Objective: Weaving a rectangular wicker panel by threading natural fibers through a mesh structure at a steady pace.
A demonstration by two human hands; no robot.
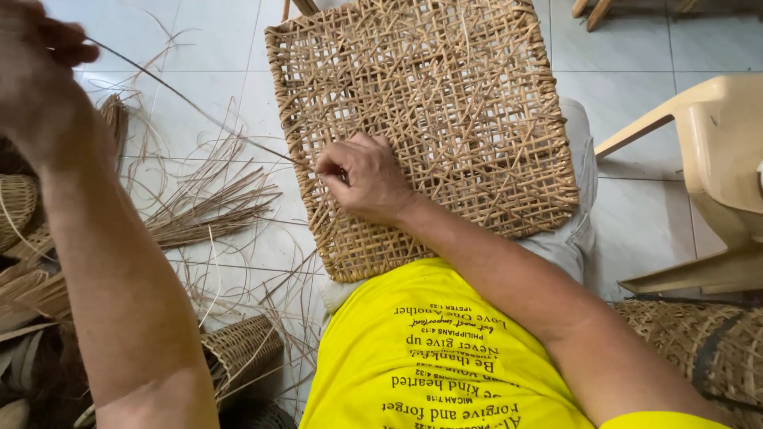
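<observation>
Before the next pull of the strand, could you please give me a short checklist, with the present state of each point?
1. Left hand pinches the rattan strand: ok, gripped at the fingertips.
2. Strand runs taut to the woven panel: ok, a straight line without slack.
3. Right hand presses on the panel where the strand enters: ok.
4. Panel rests steady on the lap: ok, it lies flat over the knee.
5. Strand is free of the loose strips on the floor: cannot tell, it passes over them.
6. Strand is threaded through the correct hole: cannot tell, fingers hide it.
</observation>
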